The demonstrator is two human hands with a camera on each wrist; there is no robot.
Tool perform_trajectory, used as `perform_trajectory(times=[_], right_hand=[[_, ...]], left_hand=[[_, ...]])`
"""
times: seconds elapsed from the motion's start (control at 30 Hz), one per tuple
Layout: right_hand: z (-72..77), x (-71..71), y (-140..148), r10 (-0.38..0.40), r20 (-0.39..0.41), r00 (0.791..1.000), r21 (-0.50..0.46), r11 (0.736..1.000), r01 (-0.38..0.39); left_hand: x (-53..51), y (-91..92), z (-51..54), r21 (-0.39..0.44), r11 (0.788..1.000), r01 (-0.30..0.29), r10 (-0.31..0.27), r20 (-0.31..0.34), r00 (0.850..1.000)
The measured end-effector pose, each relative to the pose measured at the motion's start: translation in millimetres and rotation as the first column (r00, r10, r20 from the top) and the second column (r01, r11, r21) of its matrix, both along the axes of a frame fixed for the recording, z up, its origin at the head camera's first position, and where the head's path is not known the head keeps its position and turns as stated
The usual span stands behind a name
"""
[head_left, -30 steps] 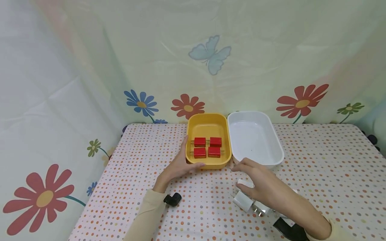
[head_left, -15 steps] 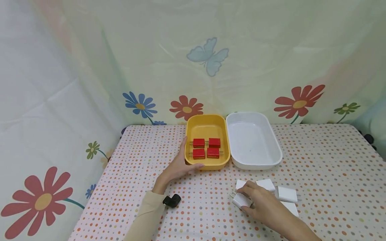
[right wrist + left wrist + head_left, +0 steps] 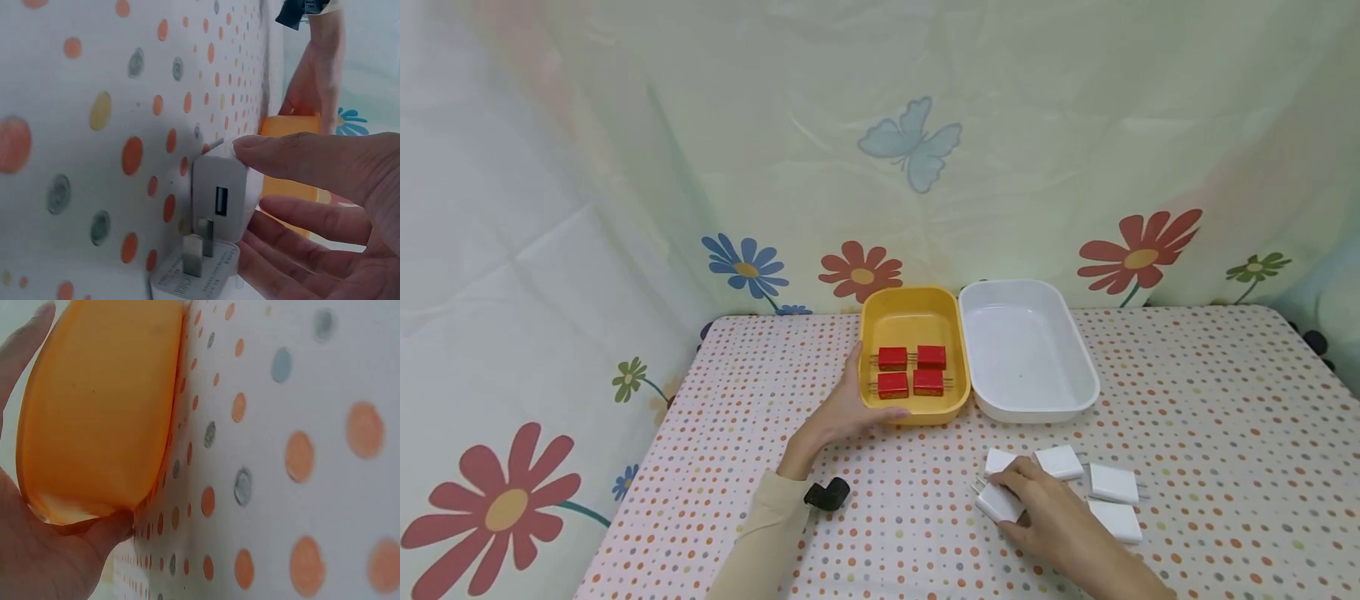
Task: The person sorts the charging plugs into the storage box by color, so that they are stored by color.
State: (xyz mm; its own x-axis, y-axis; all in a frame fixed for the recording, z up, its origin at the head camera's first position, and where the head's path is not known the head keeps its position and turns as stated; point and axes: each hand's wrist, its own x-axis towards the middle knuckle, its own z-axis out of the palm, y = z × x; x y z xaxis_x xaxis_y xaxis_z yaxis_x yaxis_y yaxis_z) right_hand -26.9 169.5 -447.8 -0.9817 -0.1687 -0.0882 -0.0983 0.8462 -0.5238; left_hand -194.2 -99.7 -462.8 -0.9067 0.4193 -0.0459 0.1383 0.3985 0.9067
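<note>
In the head view my left hand [image 3: 838,406] holds the near left corner of a yellow tray [image 3: 910,327], its thumb along the front and fingers along the side. Several red blocks with metal prongs [image 3: 892,359] lie in that tray. My right hand [image 3: 1051,518] pinches a white USB charger [image 3: 998,502] on the cloth between thumb and fingers. The right wrist view shows the USB port on this charger [image 3: 222,187], with the thumb on its upper edge. Another white charger with two flat prongs [image 3: 199,269] is beside it.
A white tray [image 3: 1030,358] stands to the right of the yellow tray, touching or nearly so. More white chargers [image 3: 1114,483] lie around my right hand. A dotted cloth [image 3: 1210,400] covers the table. Behind it hangs a flowered curtain [image 3: 1015,167].
My right hand has come down from above the white chargers and now pinches one of them. My left hand stays at the yellow tray. The head view has shifted slightly.
</note>
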Motion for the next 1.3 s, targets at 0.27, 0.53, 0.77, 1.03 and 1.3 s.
perform_trajectory(times=[0.27,0.53,0.77,1.03,1.3], right_hand=[[-10.9,4.0,2,0.039,0.012,0.999,0.003,0.999,-0.039],[-17.6,6.7,12,0.16,-0.116,0.98,-0.098,0.98,-0.172],[5.8,-3.6,19,0.142,-0.144,0.979,-0.124,0.979,-0.16],[56.2,-42.6,43,0.052,-0.286,0.957,-0.084,0.993,-0.079],[69.2,-98.1,66,0.066,-0.274,0.96,-0.053,0.995,-0.084]], left_hand=[[-6.7,7.0,-5.2,0.118,0.99,0.075,-0.065,-0.087,0.994],[-1.1,6.4,-5.1,-0.001,1.0,-0.014,0.014,-0.014,1.0],[-3.2,5.9,-7.6,0.009,1.0,0.002,-0.001,-0.037,0.999],[-3.0,4.4,-5.8,0.032,0.999,0.022,-0.021,-0.044,0.999],[-0.8,5.5,-3.5,0.031,0.999,0.015,-0.014,-0.031,0.999]])
